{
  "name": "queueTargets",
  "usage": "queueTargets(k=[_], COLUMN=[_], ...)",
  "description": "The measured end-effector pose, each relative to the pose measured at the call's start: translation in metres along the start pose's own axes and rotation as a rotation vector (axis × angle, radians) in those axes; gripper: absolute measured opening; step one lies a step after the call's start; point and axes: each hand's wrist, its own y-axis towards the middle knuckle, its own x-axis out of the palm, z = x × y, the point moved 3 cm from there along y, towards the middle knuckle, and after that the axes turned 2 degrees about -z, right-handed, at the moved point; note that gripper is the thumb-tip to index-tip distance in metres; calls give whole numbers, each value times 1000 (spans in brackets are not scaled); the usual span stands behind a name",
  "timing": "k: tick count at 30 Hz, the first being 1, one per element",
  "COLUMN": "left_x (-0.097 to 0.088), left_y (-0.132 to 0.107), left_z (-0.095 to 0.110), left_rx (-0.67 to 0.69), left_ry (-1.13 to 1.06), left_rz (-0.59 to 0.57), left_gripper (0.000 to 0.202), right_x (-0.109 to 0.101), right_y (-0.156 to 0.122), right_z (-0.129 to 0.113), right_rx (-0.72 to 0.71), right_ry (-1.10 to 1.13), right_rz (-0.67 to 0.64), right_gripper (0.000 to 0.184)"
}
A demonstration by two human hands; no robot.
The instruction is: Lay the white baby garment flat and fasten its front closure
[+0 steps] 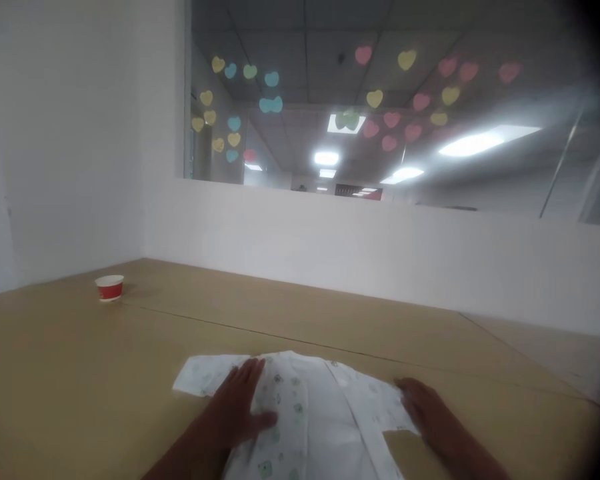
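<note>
A small white garment [320,407] with a pale green print lies flat on the tan table [80,373], close to the near edge. My left hand [240,403] rests on its left side, palm down with the fingers stretched out. My right hand [425,407] lies flat at the garment's right edge, its fingers extended onto the cloth. Neither hand grips anything.
A red and white paper cup [110,288] stands far left near the back of the table. A white wall and low partition [380,253] close off the back. Above the partition, a window [380,100] carries coloured heart stickers.
</note>
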Motion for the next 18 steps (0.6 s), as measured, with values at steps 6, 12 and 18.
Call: queueTargets(k=[6,12,18], left_x=[-4,6,19], left_y=[3,3,-11], left_z=[15,75,90], left_rx=[75,298,410], left_ry=[25,-20,-99], left_rz=[31,-88,-77], left_gripper=[108,73,51], right_x=[-19,-14,-34], right_y=[-11,-26,-29], right_z=[-118,-135,-135], right_rx=[25,69,74], right_ry=[188,205,386], right_rz=[23,-167,-231], right_gripper=[51,37,26])
